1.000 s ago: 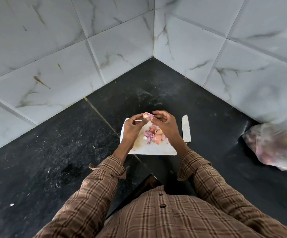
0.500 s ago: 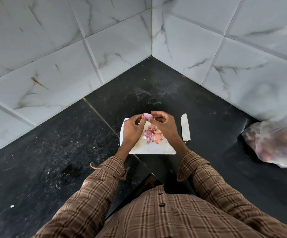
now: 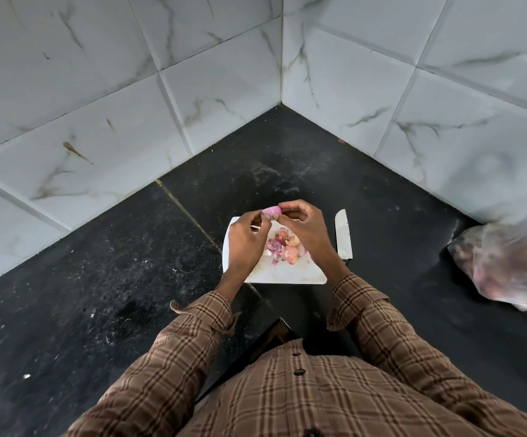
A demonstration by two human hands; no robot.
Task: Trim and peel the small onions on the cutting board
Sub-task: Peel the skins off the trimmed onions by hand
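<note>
Pinched between the fingertips of both hands, raised above the far edge of the cutting board: one small pink onion. Left hand curled, thumb and forefinger closed on the onion's near-left side. Right hand arched over from the right, fingers bent, fingertips closed on the onion's top and right end. Hard to tell whether a strip of skin was caught between the fingers.

Heaped on the white board below and between the hands: pink and pale onion peels and trimmed pieces, partly hidden by the right palm. Laid flat on the black countertop just beside the board's right edge: knife, blade pointing away, handle covered by the right wrist. Well apart at far right, against the marbled wall tiles: clear plastic bag holding reddish, blurred contents. Brown checked shirt sleeves over both forearms.
</note>
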